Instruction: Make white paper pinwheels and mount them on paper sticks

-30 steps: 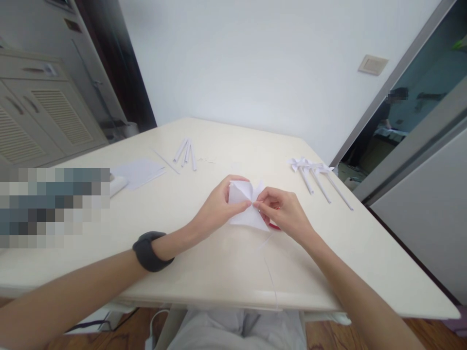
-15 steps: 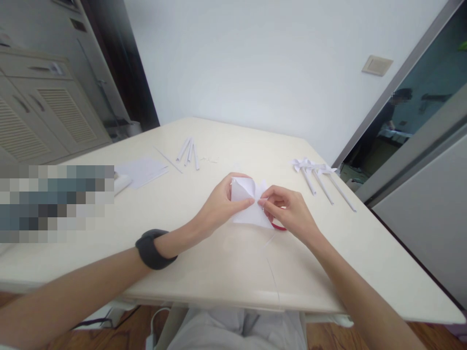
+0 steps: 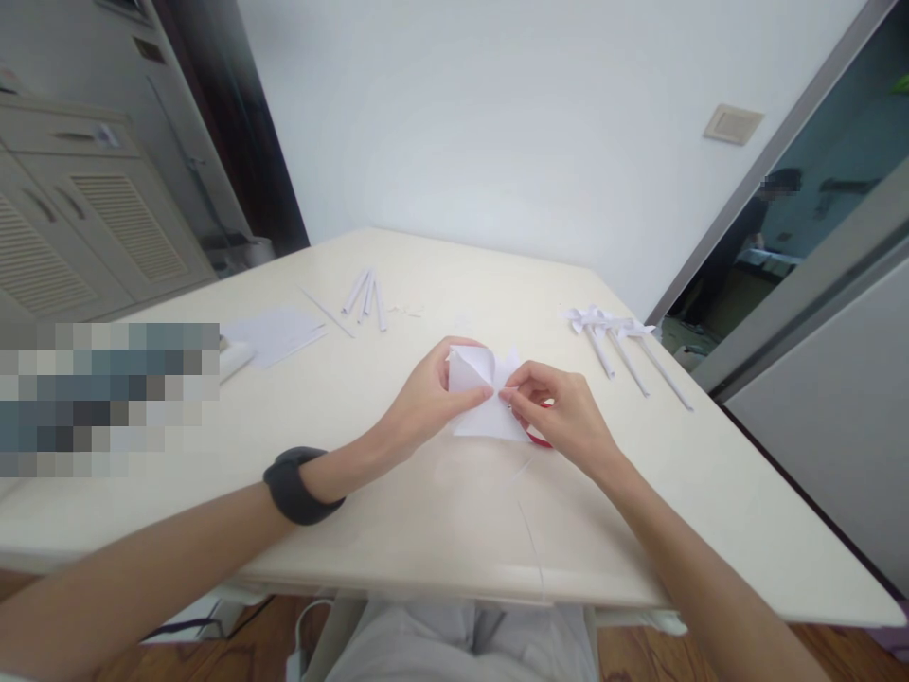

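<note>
A folded white paper piece (image 3: 477, 417) is held just above the cream table (image 3: 440, 511) at its middle. My left hand (image 3: 426, 403) pinches its left flap between thumb and fingers. My right hand (image 3: 561, 417) pinches the centre of the paper from the right, fingertips pressed together. Something red (image 3: 541, 439) shows under my right hand; I cannot make out what it is. A dark band sits on my left wrist (image 3: 298, 485).
Three finished white paper pinwheels on rolled sticks (image 3: 625, 346) lie at the right. Rolled paper sticks (image 3: 365, 296) and flat white sheets (image 3: 274, 332) lie at the back left. A blurred patch covers the left table area. Cabinets stand at the left, a doorway at the right.
Both hands stay at the paper. My right fingertips have shifted slightly at the centre fold; the view has barely moved.
</note>
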`<state>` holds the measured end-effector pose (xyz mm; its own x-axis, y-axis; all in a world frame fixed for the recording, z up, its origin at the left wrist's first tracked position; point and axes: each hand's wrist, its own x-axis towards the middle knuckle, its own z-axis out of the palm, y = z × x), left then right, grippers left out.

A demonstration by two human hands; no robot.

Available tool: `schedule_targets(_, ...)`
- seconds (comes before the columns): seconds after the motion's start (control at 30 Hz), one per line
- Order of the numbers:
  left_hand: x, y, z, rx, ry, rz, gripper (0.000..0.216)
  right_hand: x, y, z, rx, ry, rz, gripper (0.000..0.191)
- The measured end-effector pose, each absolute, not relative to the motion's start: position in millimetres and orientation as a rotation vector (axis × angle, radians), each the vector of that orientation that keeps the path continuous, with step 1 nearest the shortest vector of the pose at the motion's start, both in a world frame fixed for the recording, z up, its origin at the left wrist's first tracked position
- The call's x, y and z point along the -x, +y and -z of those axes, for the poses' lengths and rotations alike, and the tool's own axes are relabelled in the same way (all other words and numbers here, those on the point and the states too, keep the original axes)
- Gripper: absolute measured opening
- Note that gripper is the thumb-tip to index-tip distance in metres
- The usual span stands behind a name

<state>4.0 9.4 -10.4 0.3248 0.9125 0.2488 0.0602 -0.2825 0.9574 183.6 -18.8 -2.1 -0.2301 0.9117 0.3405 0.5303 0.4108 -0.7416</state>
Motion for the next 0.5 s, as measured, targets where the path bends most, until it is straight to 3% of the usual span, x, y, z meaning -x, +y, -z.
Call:
schedule_targets(0.07,-3.9,9.7,9.7,-1.631,0.910,-1.101,0.038,-183.8,-18.2,2.8,1.237,-1.861,-0.651,0.008)
schedule_targets(0.2,-4.6,8.9,6.8,-1.604,0.875,-1.106,0.037,-186.2,-14.6,3.6,1.258,-1.668,-0.775,0.046)
schedule_targets(0.27,-5.1,8.1,5.8,-1.587,0.860,-1.115,0.037,-187.7,-13.2,3.2,1.291,-1.572,-0.888,0.055)
schedule_targets(0.5,-4.6,5.7,6.2,-1.644,0.816,-1.134,0.032,-183.5,-16.1,0.8,1.090,-1.521,-1.349,0.021)
